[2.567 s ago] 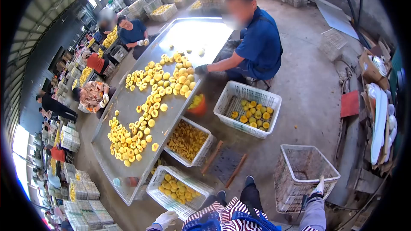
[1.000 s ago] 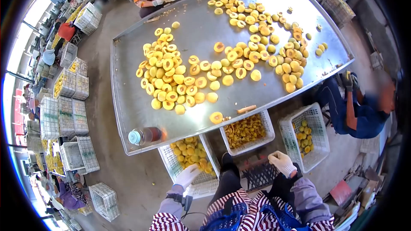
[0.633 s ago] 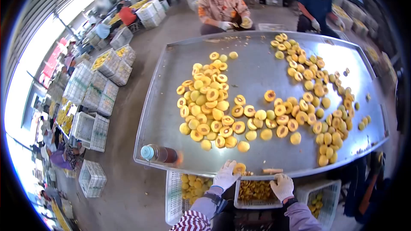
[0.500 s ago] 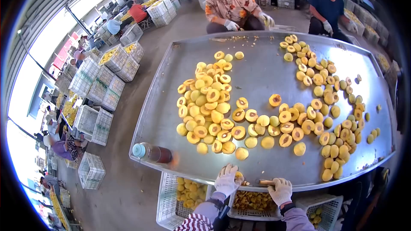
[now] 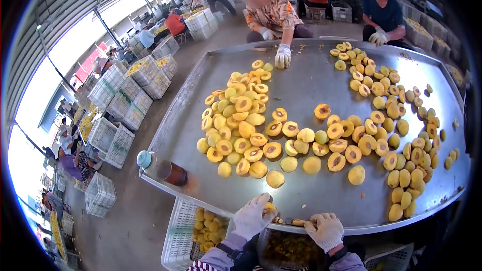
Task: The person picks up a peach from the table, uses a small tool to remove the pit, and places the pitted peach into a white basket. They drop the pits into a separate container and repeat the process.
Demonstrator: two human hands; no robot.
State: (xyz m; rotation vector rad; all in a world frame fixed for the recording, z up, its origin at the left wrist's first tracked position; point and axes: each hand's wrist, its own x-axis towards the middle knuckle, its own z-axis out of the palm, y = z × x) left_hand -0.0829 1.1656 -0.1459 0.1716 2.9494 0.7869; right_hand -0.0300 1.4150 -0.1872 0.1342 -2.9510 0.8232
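Note:
My left hand [image 5: 252, 217], in a white knit glove, is closed around a cut yellow peach half [image 5: 269, 209] at the near edge of the metal table [image 5: 221, 198]. Close by, my gloved right hand [image 5: 326, 231] has its fingers curled over a wooden-handled tool [image 5: 297, 222] that points toward the left hand. The tool's working end is too small to make out. Beyond my hands lies a broad heap of yellow peach halves [image 5: 243, 104], some cut side up with reddish-brown hollows.
A bottle of dark liquid [image 5: 171, 172] with a blue lid lies at the left edge. Below the table are a crate of yellow fruit [image 5: 173, 236] and a bin of dark scraps [image 5: 291, 251]. Across sits a person whose gloved hand [image 5: 283, 56] reaches in. Stacked crates [image 5: 120, 98] stand left.
The view has shifted slightly. My hands have drawn closer together, with the tool nearer the left hand's peach half. The person opposite has stretched a hand onto the table over a fruit.

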